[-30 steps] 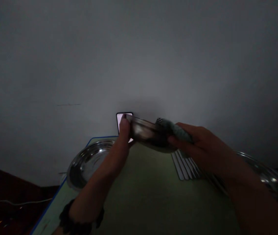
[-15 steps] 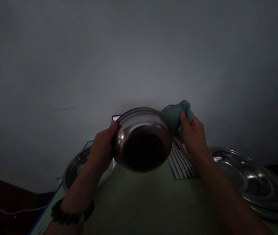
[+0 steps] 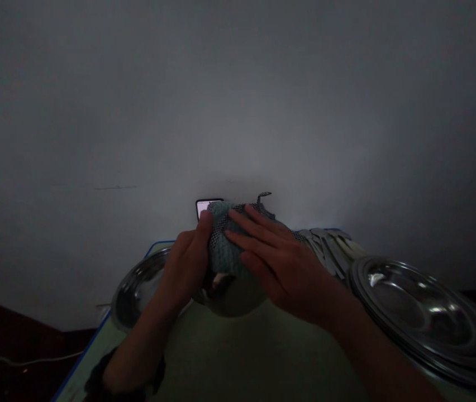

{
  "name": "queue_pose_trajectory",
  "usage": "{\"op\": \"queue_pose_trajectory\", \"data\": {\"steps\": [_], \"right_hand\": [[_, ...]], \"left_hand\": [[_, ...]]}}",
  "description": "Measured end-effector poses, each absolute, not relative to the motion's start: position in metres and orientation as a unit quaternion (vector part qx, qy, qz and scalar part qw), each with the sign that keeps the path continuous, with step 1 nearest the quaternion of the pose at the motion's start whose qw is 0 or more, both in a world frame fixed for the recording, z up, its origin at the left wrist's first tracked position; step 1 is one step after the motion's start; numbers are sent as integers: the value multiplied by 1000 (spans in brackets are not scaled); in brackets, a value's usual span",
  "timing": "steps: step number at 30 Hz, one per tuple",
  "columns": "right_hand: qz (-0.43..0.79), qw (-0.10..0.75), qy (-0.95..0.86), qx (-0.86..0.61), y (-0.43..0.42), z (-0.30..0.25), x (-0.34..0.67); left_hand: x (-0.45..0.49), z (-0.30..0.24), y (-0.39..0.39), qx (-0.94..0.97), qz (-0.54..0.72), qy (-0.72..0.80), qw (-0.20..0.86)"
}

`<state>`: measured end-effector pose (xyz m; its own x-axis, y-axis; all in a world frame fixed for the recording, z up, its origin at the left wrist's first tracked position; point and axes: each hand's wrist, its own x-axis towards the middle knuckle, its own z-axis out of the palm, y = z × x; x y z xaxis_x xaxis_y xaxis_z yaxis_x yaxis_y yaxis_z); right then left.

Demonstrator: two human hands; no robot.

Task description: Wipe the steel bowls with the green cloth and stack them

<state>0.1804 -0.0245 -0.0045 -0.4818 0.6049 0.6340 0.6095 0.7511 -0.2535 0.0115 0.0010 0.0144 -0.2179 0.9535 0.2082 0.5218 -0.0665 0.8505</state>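
Note:
A shiny metal bowl [image 3: 238,298] is held up over the table between my hands, its upper part covered by a grey-green cloth [image 3: 222,254] with a dark checked band and a small loop. My left hand [image 3: 187,254] is closed around the bowl's left side, with the thumb up by the cloth's edge. Flat across the cloth lies my right hand [image 3: 286,259], its fingers stretched out and slightly apart, pressing it against the bowl. Its thumb is hidden.
Another metal bowl [image 3: 123,304] stands at the left on the pale green table [image 3: 238,363]. Stacked metal plates [image 3: 405,307] are at the right, beside several pieces of cutlery [image 3: 325,251]. A phone [image 3: 203,209] leans at the wall behind.
My right hand has moved left with the cloth, from the bowl's right edge onto its surface. The bowl has turned and come slightly lower. My left hand keeps its grip.

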Motion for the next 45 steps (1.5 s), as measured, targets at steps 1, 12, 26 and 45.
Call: {"op": "queue_pose_trajectory", "data": {"steps": [1,12,26,45], "right_hand": [[-11,363,-865,-345,-22,-5,183],[40,456,-833,-310,-11,-11,185],[83,568,-725,-380,6,-28,203],[-136,459,-775,-412,-5,-42,154]], "left_hand": [[13,14,0,581,447,637,237],[15,16,-4,646,439,537,318],[7,-11,31,364,569,495,546],[15,-4,28,226,618,310,686]]}}
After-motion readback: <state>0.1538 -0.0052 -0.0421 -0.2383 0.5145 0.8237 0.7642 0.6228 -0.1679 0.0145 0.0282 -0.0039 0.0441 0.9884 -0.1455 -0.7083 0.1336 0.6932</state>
